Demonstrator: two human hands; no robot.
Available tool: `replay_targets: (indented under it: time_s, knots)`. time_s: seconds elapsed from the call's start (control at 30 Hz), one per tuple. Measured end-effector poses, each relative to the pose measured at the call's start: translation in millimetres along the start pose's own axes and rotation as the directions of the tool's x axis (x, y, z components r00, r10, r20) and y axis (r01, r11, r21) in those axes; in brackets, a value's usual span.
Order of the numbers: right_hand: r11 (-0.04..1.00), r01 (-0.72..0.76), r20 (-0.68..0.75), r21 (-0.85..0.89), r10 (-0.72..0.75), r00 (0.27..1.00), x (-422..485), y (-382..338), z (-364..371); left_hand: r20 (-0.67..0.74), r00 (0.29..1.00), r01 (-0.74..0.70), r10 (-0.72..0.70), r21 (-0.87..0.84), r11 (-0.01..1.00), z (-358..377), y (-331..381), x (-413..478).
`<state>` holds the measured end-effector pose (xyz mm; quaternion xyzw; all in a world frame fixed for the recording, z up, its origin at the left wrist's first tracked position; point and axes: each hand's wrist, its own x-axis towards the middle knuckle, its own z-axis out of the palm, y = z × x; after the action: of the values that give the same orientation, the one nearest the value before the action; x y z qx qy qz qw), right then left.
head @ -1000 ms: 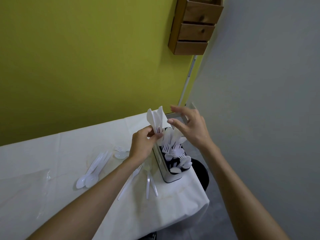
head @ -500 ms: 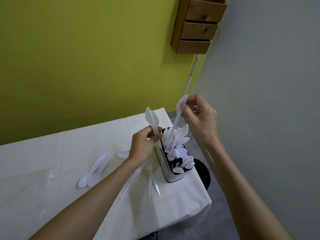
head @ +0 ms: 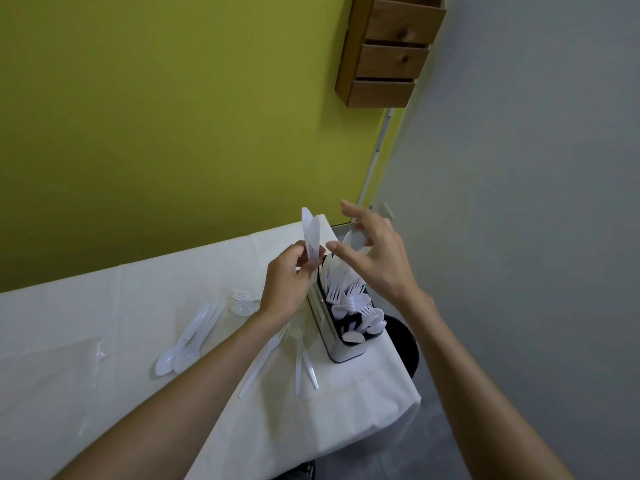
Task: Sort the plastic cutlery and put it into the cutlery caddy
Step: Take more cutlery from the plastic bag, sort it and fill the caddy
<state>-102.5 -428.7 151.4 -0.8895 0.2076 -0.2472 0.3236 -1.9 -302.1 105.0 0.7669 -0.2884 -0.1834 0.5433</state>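
The cutlery caddy (head: 341, 353), a metal box with a dark inside, stands near the table's right edge, packed with white plastic knives, forks (head: 349, 296) and spoons (head: 367, 325). My left hand (head: 287, 282) is beside its far end, pinching a small bunch of white knives (head: 311, 233) that point up. Right of them, my right hand (head: 375, 251) hovers over the caddy's far compartment with fingers spread and nothing in it. Loose spoons (head: 183, 348) lie on the tablecloth to the left, and a few forks and knives (head: 301, 365) lie just left of the caddy.
The white tablecloth (head: 104, 341) covers the table, whose right edge drops just past the caddy. A clear plastic bag (head: 52, 368) lies at the left. A dark round bin (head: 403, 337) stands below the table's right edge. A wooden drawer unit (head: 388, 53) hangs on the yellow wall.
My right hand took one knife from the left hand's bunch, lifted it, and has now let it go into the caddy; the hand is open above it. The left hand stayed put.
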Motion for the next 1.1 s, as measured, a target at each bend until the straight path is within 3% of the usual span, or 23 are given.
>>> replay_targets:
  time_s: [0.2, 0.43, 0.63, 0.77, 0.93, 1.0, 1.1]
  knots:
    - [0.989, -0.014, -0.092, 0.148, 0.027, 0.995, 10.1, -13.9, 5.4, 0.077, 0.996, -0.035, 0.034, 0.015, 0.999, 3.6, 2.4, -3.8]
    - [0.952, -0.049, -0.217, 0.301, 0.118, 0.969, 10.3, -6.0, -18.2, -0.036, 0.997, -0.072, 0.070, -0.061, 0.996, 3.0, 1.3, -5.4]
    - [0.951, -0.012, -0.356, 0.309, 0.127, 0.926, 6.3, 6.1, -43.5, -0.123, 0.992, -0.062, 0.031, -0.260, 0.964, 8.1, 5.7, -5.3]
    - [0.965, -0.077, -0.280, 0.251, 0.149, 0.948, -11.9, 24.9, -16.9, -0.109, 0.991, -0.079, 0.071, -0.070, 0.994, 18.5, 4.3, -5.9]
    - [0.996, -0.013, -0.111, -0.094, 0.003, 0.994, -34.5, 53.3, 9.1, 0.018, 0.971, -0.237, 0.239, 0.212, 0.948, 24.8, -13.0, -5.6]
    - [0.996, -0.042, -0.069, -0.081, 0.036, 0.997, -35.9, 55.6, 10.1, 0.036, 0.960, -0.278, 0.278, 0.256, 0.926, 26.9, -17.5, -6.1]
    - [0.997, -0.077, -0.143, 0.026, 0.080, 0.987, -30.7, 48.1, 6.1, 0.036, 0.960, -0.280, 0.279, 0.236, 0.931, 30.6, -20.6, -6.2]
